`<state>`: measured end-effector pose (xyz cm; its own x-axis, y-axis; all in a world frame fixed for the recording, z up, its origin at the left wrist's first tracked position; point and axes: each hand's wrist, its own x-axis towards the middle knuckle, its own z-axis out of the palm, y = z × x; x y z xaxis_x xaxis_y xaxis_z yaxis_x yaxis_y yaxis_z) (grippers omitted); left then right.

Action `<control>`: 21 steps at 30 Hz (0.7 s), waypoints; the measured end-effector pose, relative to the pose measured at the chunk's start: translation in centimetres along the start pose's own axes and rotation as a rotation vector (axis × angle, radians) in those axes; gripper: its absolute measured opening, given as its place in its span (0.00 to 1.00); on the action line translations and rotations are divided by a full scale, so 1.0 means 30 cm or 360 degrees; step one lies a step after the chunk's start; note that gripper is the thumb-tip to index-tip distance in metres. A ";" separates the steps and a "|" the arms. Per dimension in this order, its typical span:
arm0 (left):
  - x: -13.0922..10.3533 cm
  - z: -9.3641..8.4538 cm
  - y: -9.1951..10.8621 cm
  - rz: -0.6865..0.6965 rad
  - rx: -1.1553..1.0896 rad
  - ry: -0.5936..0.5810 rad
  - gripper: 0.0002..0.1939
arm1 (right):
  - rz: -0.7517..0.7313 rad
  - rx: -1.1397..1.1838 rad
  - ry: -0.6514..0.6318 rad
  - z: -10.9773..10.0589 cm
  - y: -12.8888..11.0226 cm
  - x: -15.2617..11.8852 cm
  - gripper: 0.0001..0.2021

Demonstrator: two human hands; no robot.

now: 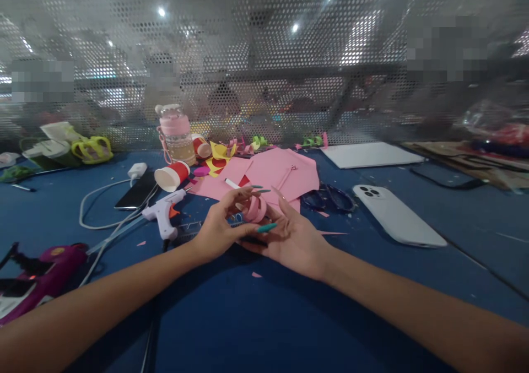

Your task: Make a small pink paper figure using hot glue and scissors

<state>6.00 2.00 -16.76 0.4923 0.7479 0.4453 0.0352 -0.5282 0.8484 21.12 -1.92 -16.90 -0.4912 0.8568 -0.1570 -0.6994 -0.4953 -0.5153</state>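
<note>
A curled strip of pink paper, wound into a loose coil, sits between my two hands above the blue table. My left hand is closed on it, with the thumb in front and the fingers over the top; long teal nails show. My right hand is close against the coil from the right, palm turned up, thumb raised and apart. Its other fingers are partly hidden under the coil and the left thumb. Behind the hands lie large pink paper sheets and dark-handled scissors.
A glue gun, a black phone and a red paper cup are to the left. Further back stands a bottle. A white phone and white sheets lie right. A perforated metal screen bounds the back.
</note>
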 end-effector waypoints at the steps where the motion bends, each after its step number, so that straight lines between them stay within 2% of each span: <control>1: 0.000 0.000 0.002 -0.0014 0.0014 0.0004 0.29 | 0.0001 -0.0005 0.0006 0.000 0.001 0.000 0.15; 7: 0.000 0.001 -0.001 -0.0107 -0.0053 -0.0008 0.30 | 0.0003 -0.0069 0.0026 0.001 -0.002 0.001 0.15; 11: 0.000 0.004 -0.009 -0.0118 -0.0263 -0.0036 0.33 | -0.0072 -0.0200 -0.0061 0.000 -0.010 0.000 0.13; 17: 0.009 0.009 -0.011 -0.0407 -0.0533 0.0039 0.34 | -0.0239 -0.0363 -0.0070 -0.003 -0.016 0.001 0.12; 21: 0.016 0.005 -0.012 -0.0434 -0.0552 0.0039 0.32 | -0.0284 -0.0427 -0.0018 -0.011 -0.014 0.004 0.13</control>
<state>6.35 2.48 -16.89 0.4845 0.8529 0.1947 -0.1351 -0.1470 0.9799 21.53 -1.55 -16.99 -0.3801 0.9243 -0.0357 -0.6140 -0.2810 -0.7376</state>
